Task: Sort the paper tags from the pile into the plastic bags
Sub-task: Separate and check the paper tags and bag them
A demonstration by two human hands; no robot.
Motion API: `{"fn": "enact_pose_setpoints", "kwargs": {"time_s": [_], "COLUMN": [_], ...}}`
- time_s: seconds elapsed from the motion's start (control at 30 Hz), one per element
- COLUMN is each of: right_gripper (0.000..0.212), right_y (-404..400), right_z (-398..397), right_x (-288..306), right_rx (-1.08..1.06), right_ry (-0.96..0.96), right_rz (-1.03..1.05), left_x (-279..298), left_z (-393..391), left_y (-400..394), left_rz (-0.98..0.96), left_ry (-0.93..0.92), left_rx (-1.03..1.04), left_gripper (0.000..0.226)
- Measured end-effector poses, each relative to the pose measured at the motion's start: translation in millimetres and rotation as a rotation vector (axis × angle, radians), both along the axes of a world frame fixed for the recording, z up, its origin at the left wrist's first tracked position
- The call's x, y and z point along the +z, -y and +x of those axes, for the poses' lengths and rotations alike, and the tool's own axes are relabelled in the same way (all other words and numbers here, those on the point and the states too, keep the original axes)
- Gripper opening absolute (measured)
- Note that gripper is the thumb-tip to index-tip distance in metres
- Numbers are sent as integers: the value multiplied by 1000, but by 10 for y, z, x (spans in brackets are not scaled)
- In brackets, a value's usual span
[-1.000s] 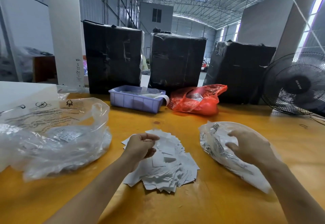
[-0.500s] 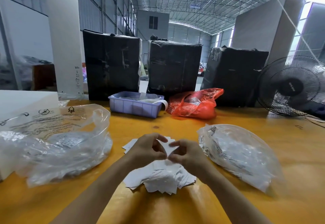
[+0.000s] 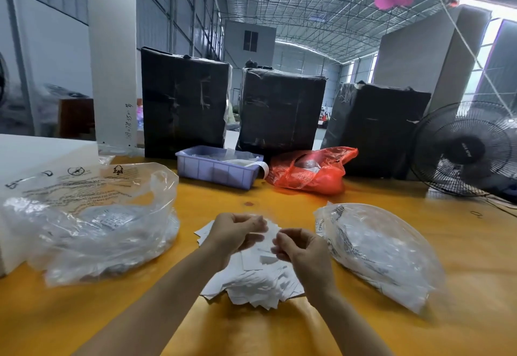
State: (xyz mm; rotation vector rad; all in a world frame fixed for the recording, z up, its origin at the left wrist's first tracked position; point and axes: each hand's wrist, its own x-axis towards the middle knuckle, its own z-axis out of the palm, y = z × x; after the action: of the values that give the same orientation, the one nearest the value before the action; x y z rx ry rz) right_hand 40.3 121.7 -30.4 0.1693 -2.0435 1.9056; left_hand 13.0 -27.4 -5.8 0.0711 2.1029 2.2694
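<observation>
Both hands work above the pile of paper tags at the centre of the yellow surface: the left hand has its fingers curled, pinching tags, and the right hand pinches a tag edge between curled fingers. The tags appear light, thin and easily bent, likely to slide or stick together, so take each by an edge or corner. Destination plastic bags lie open at 9 o'clock and 3 o'clock; a purple tray, a red bag and a fan, at 12 to 2 o'clock, stand well apart and obstruct nothing.
</observation>
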Motion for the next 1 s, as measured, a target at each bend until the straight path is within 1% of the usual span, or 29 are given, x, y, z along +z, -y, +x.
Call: {"fn": "enact_pose_setpoints", "kwargs": {"time_s": [0.07,0.1,0.2,0.27,0.3,0.4,0.5,0.63,0.7,0.73,0.8,0.87,0.9,0.93,1.0], "right_gripper": [6,8,19,29,33,35,35,44,50,47,17,33,35,33,30], "right_y": [-40,-54,-64,-60,-61,-83,-64,12,42,58,52,42,30,13,-12], "right_z": [-8,-8,-43,-74,-89,-154,-275,-499,-577,-610,-604,-604,-602,-607,-601], "right_x": [-66,-95,-185,-245,-257,-250,-185,-94,-81,-86,-103,-118,-118,-99,-21], "right_rx": [-138,-156,-127,-93,-82,-83,-74,-7,39,52,53,31,9,-32,-101], "right_ry": [-130,-166,-222,-211,-192,-136,-105,-79,-21,2,-46,-91,-123,-146,-147], "right_rz": [394,525,769,903,935,930,926,1114,1210,1222,1234,1275,1228,1133,804], "left_x": [3,0,-33,-61,-70,-86,-82,-39,-25,-20,-11,-4,-11,-30,-92], "left_z": [-30,-49,-97,-115,-121,-135,-140,-158,-185,-214,-245,-277,-282,-284,-279], "left_y": [66,105,173,176,171,157,155,211,226,231,219,204,200,196,181], "left_rz": [39,55,68,35,13,-41,-69,-84,-61,-70,-106,-125,-120,-113,-125], "left_ry": [-8,-5,0,-12,-20,-41,-56,-103,-108,-106,-94,-74,-62,-53,-45], "left_rx": [83,119,182,187,185,196,208,223,204,186,143,106,91,79,45], "left_gripper": [20,19,18,21,24,27,23,18,15,12,9,12,12,12,13]}}
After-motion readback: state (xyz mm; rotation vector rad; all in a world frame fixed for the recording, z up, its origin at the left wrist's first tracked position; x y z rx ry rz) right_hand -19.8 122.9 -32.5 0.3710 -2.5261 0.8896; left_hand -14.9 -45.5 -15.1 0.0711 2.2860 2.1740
